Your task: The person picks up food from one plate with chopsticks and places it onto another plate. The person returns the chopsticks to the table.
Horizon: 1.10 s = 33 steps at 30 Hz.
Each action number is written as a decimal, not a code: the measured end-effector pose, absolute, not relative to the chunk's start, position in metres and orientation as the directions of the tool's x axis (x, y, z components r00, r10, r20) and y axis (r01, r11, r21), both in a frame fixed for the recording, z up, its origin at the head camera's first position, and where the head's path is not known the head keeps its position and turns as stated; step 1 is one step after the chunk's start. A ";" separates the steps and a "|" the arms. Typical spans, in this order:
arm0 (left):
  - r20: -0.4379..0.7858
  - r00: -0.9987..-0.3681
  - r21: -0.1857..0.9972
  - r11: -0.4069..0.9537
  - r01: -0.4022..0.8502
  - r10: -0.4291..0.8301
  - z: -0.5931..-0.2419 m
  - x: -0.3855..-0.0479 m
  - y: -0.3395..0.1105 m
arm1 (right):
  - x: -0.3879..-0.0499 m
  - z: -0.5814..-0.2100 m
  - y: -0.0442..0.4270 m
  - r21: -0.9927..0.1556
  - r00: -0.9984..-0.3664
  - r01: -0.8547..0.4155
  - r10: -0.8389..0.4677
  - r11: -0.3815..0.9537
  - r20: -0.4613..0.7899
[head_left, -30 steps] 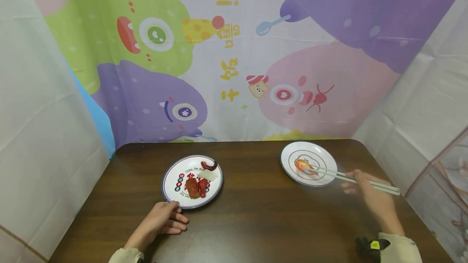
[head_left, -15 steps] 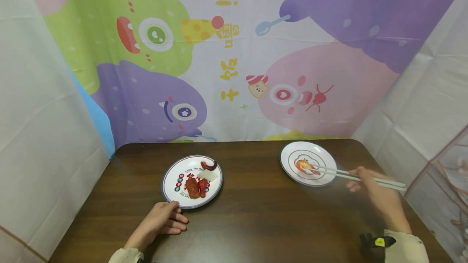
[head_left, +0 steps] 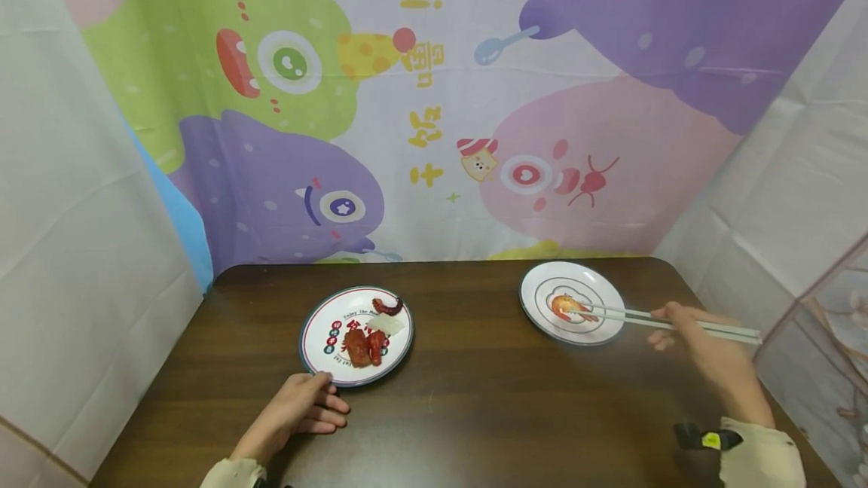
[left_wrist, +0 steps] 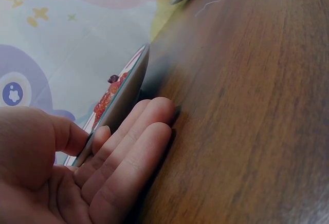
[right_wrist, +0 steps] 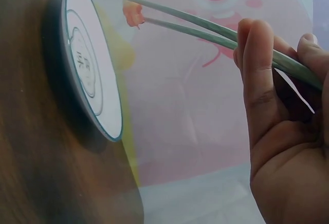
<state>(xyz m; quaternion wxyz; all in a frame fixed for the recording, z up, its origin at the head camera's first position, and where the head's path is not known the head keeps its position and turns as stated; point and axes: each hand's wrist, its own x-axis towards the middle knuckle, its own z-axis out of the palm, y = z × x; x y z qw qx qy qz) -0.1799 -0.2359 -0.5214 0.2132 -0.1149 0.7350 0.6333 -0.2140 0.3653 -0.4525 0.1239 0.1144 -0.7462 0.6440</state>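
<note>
My left hand (head_left: 301,407) pinches the near rim of the left plate (head_left: 319,352) between thumb and index finger; the other fingers (left_wrist: 136,154) stretch out low by the table. On that plate lie a brown piece of meat (head_left: 356,348), a red piece (head_left: 376,348), a pale flat piece (head_left: 385,324) and a dark red curled tentacle (head_left: 388,306). My right hand (head_left: 705,352) holds a pair of pale green chopsticks (head_left: 667,321). Their tips grip an orange shrimp (head_left: 568,309), which in the right wrist view hangs apart from the right plate (right_wrist: 105,98).
Both plates stand on a dark brown wooden table (head_left: 468,382). Behind it hangs a cartoon-printed curtain (head_left: 420,217). Pale sheets close off the left side (head_left: 88,247) and the right side (head_left: 793,232).
My right hand and the chopsticks have moved a little to the right. The shrimp has shifted slightly with their tips. The left hand and both plates have stayed put.
</note>
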 end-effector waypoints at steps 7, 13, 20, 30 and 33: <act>-0.463 -0.881 0.880 0.174 -0.443 0.098 -0.522 -0.181 -0.237 | -0.215 -0.448 0.366 -0.931 -0.942 -0.335 -0.039 0.147 0.333; -0.460 -0.882 0.881 0.170 -0.441 0.098 -0.522 -0.181 -0.236 | -0.216 -0.444 0.364 -0.923 -0.942 -0.335 -0.043 0.189 0.333; -0.459 -0.883 0.882 0.168 -0.440 0.097 -0.522 -0.181 -0.236 | -0.217 -0.442 0.359 -0.914 -0.945 -0.322 -0.027 0.246 0.326; -0.464 -0.881 0.878 0.178 -0.444 0.088 -0.522 -0.181 -0.235 | -0.221 -0.442 0.349 -0.910 -0.952 -0.298 -0.013 0.288 0.307; -0.467 -0.880 0.876 0.177 -0.448 0.084 -0.522 -0.180 -0.235 | -0.222 -0.443 0.344 -0.900 -0.948 -0.308 -0.026 0.308 0.316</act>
